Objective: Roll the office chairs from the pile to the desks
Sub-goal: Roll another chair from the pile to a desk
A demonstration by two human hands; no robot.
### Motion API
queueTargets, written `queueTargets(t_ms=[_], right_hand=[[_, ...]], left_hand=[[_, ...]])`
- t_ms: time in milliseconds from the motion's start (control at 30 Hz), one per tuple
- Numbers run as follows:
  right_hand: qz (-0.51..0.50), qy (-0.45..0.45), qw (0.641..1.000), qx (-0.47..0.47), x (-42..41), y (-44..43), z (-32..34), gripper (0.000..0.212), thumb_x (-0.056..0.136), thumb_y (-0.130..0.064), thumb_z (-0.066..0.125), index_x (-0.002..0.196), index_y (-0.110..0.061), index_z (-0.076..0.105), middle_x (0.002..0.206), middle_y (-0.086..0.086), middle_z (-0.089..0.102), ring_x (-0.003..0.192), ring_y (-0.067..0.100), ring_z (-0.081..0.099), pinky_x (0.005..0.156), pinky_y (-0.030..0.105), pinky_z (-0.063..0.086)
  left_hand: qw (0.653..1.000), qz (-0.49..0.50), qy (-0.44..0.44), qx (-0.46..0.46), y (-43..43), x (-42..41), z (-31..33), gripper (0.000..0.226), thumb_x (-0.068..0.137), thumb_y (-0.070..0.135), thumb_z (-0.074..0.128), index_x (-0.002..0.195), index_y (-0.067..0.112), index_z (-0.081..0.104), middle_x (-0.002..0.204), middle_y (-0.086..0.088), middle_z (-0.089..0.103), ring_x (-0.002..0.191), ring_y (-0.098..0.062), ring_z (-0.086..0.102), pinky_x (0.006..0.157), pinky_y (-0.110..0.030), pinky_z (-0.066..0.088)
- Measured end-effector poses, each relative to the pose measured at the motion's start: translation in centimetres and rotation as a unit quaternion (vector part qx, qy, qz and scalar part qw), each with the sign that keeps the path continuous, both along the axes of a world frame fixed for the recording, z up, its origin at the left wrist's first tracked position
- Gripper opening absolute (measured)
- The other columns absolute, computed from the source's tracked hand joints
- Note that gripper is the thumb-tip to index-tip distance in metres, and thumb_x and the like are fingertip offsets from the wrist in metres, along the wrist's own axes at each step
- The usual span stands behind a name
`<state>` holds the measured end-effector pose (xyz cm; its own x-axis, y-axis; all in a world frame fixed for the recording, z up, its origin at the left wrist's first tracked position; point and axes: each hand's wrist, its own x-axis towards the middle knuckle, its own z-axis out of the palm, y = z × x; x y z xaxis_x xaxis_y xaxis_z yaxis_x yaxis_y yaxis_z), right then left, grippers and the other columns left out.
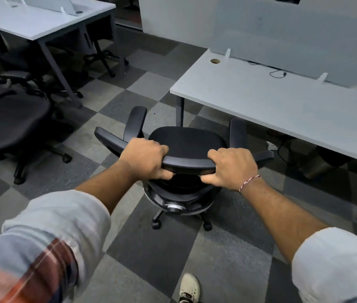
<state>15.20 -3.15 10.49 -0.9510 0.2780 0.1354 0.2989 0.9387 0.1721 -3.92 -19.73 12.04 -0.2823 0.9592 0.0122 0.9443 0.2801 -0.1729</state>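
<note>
A floor (129, 270) of grey and dark carpet squares is lying under everything. The left desk (31, 20) and the right desk (271, 106), both white, are standing on it. A pale divider panel (282, 36) is rising along the far edge of the right desk. Other black chairs (13, 119) are crowding at the left, partly under the left desk. The black office chair (186, 138) is standing on its wheels in the aisle, just beside the near corner of the right desk, its seat pointing away from the person. The left hand (144, 158) and the right hand (232, 166) are both gripping the curved top bar (188, 165) of its back, fingers curled over it and thumbs under. A white shoe (189, 288) is showing at the bottom edge. A thread bracelet (250, 182) is sitting on the right wrist.
</note>
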Motion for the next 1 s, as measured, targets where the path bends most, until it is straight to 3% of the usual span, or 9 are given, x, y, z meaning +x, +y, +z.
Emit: queueTargets(t_ms=[167, 333, 533, 733, 1000], right_hand=[[-0.035, -0.021, 0.999, -0.019, 0.8, -2.1, 0.2, 0.05, 0.076, -0.071, 0.055, 0.083, -0.024, 0.041, 0.077, -0.003, 0.059, 0.072, 0.023, 0.061, 0.056, 0.031, 0.034], [-0.068, -0.048, 0.996, -0.035, 2.5, -4.9, 0.8, 0.047, 0.077, -0.068, 0.055, 0.084, -0.024, 0.043, 0.08, -0.004, 0.058, 0.076, 0.022, 0.061, 0.06, 0.032, 0.037], [-0.102, -0.051, 0.993, -0.038, 6.4, -9.6, 1.1, 0.046, 0.074, -0.067, 0.056, 0.082, -0.024, 0.044, 0.077, -0.006, 0.055, 0.075, 0.021, 0.06, 0.06, 0.032, 0.037], [-0.134, -0.046, 0.989, -0.042, 8.7, -14.8, 1.0, 0.047, 0.074, -0.069, 0.055, 0.083, -0.023, 0.046, 0.077, -0.006, 0.058, 0.075, 0.022, 0.061, 0.06, 0.032, 0.038], [-0.186, -0.013, 0.982, -0.032, 10.2, -19.8, 0.7, 0.053, 0.078, -0.074, 0.051, 0.087, -0.024, 0.038, 0.083, -0.002, 0.062, 0.079, 0.024, 0.063, 0.059, 0.032, 0.032]], left_hand=[[1.0, 0.014, -0.011, -0.006, -1.4, 1.0, 0.1, 0.051, 0.073, 0.076, 0.056, 0.069, 0.025, 0.052, 0.065, 0.008, 0.054, 0.063, -0.014, 0.055, 0.051, -0.027, 0.033], [0.998, 0.027, -0.053, -0.023, -3.1, 2.9, 0.3, 0.046, 0.07, 0.071, 0.06, 0.066, 0.025, 0.054, 0.062, 0.008, 0.055, 0.063, -0.015, 0.057, 0.057, -0.028, 0.043], [0.998, -0.025, -0.042, -0.029, -6.7, 5.8, 0.5, 0.045, 0.071, 0.069, 0.058, 0.068, 0.025, 0.054, 0.063, 0.008, 0.055, 0.062, -0.015, 0.055, 0.054, -0.028, 0.036], [0.996, -0.066, -0.043, -0.047, -10.0, 6.5, 0.5, 0.049, 0.071, 0.075, 0.056, 0.069, 0.026, 0.056, 0.064, 0.009, 0.057, 0.063, -0.013, 0.058, 0.06, -0.03, 0.051], [0.988, -0.153, 0.023, -0.02, -11.0, 5.7, 0.6, 0.052, 0.071, 0.079, 0.053, 0.074, 0.027, 0.059, 0.069, 0.007, 0.061, 0.065, -0.014, 0.06, 0.054, -0.028, 0.038]])
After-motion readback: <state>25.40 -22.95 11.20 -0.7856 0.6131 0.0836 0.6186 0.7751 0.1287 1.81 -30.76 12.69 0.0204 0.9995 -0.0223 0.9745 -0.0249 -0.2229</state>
